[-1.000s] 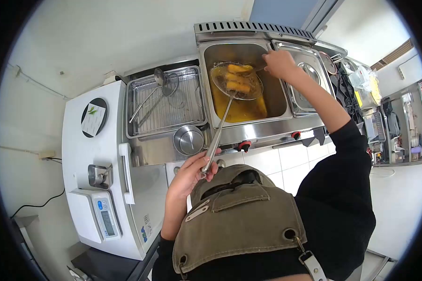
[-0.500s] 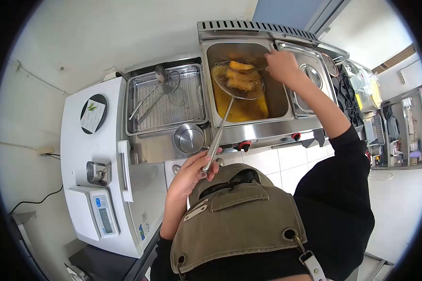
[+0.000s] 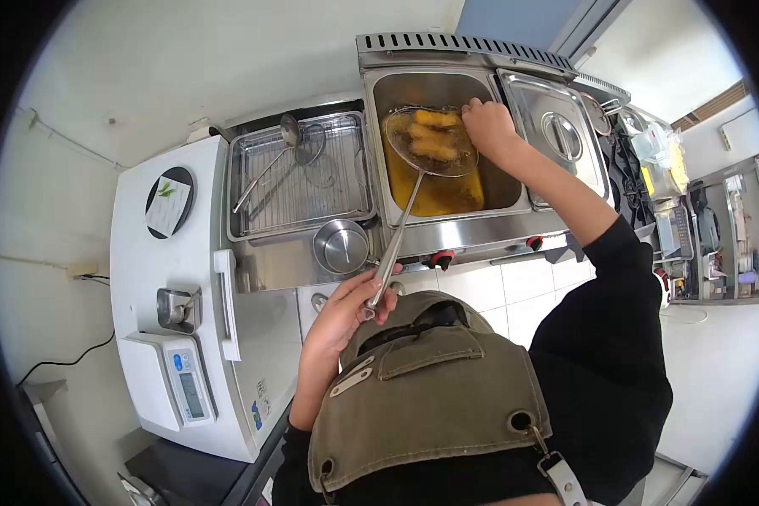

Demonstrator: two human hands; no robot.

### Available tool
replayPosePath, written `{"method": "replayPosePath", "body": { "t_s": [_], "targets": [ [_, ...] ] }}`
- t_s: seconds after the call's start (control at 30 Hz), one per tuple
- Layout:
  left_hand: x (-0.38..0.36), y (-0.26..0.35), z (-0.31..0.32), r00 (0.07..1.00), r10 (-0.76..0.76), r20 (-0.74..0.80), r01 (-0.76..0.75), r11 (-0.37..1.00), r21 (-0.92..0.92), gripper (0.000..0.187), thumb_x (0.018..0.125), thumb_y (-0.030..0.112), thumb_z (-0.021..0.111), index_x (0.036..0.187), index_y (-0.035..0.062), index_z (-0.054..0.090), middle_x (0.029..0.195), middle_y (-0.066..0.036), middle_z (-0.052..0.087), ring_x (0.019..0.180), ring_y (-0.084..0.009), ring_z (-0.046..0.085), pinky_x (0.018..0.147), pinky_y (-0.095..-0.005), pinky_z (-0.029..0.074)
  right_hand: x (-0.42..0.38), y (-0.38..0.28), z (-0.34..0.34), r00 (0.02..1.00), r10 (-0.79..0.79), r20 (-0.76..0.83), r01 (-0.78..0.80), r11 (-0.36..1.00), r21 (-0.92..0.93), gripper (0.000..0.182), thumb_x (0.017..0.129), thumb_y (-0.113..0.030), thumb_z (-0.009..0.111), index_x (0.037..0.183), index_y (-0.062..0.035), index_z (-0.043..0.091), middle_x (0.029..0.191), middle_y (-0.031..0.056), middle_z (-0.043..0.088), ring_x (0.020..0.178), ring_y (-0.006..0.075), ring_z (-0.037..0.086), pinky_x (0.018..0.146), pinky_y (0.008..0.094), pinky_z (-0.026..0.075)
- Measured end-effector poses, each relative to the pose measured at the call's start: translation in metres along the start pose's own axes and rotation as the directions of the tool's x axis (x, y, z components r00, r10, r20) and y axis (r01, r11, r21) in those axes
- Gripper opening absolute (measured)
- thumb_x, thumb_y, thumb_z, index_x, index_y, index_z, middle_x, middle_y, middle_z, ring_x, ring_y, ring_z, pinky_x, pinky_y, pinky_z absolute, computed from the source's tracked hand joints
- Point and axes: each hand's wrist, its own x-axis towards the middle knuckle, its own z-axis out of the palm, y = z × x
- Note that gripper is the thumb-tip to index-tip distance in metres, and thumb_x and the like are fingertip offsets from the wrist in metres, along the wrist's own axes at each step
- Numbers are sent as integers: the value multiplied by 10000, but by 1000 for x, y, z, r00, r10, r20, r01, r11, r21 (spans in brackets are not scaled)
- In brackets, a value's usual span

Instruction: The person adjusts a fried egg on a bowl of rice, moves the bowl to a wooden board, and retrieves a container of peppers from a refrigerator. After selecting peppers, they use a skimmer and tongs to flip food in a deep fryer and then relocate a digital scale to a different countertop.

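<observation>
My left hand (image 3: 346, 312) is closed around the long metal handle of a wire skimmer (image 3: 414, 202). The skimmer's round mesh head is over the deep fryer (image 3: 509, 187), just at or above the yellow oil (image 3: 447, 196). Three golden, breaded fried pieces (image 3: 436, 150) lie on the mesh, roughly side by side. At the right edge of the mesh is my right hand (image 3: 491, 131), its fingers closed. Whatever those fingers grip is hidden from this angle.
Left of the fryer, a draining tray (image 3: 299, 181) with a rack holds a ladle (image 3: 290, 131). A small steel pot (image 3: 341, 246) stands in front of it. A metal lid (image 3: 557, 135) covers the right side. A digital scale (image 3: 169, 379) sits on the white freezer (image 3: 135, 278).
My right hand has moved slightly left and down, closer to the mesh. The fried pieces have shifted a little on the skimmer. My left hand keeps its hold.
</observation>
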Motion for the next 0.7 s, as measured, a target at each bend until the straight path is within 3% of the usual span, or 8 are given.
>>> {"method": "replayPosePath", "body": {
  "t_s": [0.1, 0.2, 0.33, 0.43, 0.5, 0.63, 0.7],
  "targets": [
    [0, 2, 0, 1000, 18, 21, -18, 1000, 0, 421, 918, 234, 414, 1240, -34, 453, 721, -35, 527, 598, -86, 460, 524, -200, 380, 4, 8, -7, 998, -36, 51, 34, 999, 30, 79, 727, -115, 597, 765, -79, 656, 816, 90, 625, 729, 221, 640, 593, 315, 507],
    [-1, 2, 1, 1000, -6, -1, 6, 1000, 4, 426, 919, 238, 414, 1240, -39, 453, 725, -38, 528, 600, -90, 460, 530, -205, 380, 7, 23, -14, 987, 38, 159, -64, 985, 159, 100, 702, -135, 623, 769, -85, 678, 809, 99, 661, 784, 265, 652, 649, 346, 525],
    [2, 0, -2, 1000, 0, 21, 0, 1000, 5, 433, 919, 238, 416, 1250, -40, 446, 728, -37, 529, 599, -92, 464, 530, -202, 378, 4, 43, -22, 975, 108, 192, -145, 971, 189, 126, 698, -157, 643, 788, -75, 673, 818, 102, 655, 794, 279, 644, 666, 366, 524],
    [3, 0, -3, 1000, -6, 25, 6, 1000, 5, 436, 920, 240, 416, 1254, -39, 442, 729, -36, 530, 602, -90, 467, 530, -198, 376, -14, 50, -49, 982, 90, 164, -128, 963, 238, 162, 707, -188, 651, 818, -71, 668, 842, 109, 651, 817, 283, 637, 682, 379, 521],
    [4, 1, -4, 999, -19, 30, 18, 1000, 15, 436, 921, 241, 415, 1255, -38, 441, 731, -37, 530, 606, -90, 469, 532, -196, 376, -26, 48, -65, 971, 41, 234, -104, 960, 260, 183, 713, -219, 659, 832, -80, 666, 852, 111, 647, 833, 279, 634, 687, 377, 519],
    [3, 0, -4, 999, -19, 26, 18, 1000, 17, 435, 922, 243, 412, 1252, -39, 443, 736, -39, 532, 612, -94, 469, 544, -206, 384, -43, 37, -59, 965, -31, 260, -34, 970, 242, 201, 711, -214, 664, 862, -82, 663, 878, 101, 637, 814, 286, 632, 677, 385, 516],
    [4, 0, -4, 999, -22, 23, 22, 1000, 17, 434, 922, 243, 412, 1251, -38, 442, 738, -39, 532, 613, -96, 468, 548, -211, 387, -51, 24, -54, 989, -63, 136, 29, 970, 243, 198, 721, -180, 645, 888, -74, 646, 860, 90, 615, 775, 264, 630, 644, 361, 512]
  ]
}}
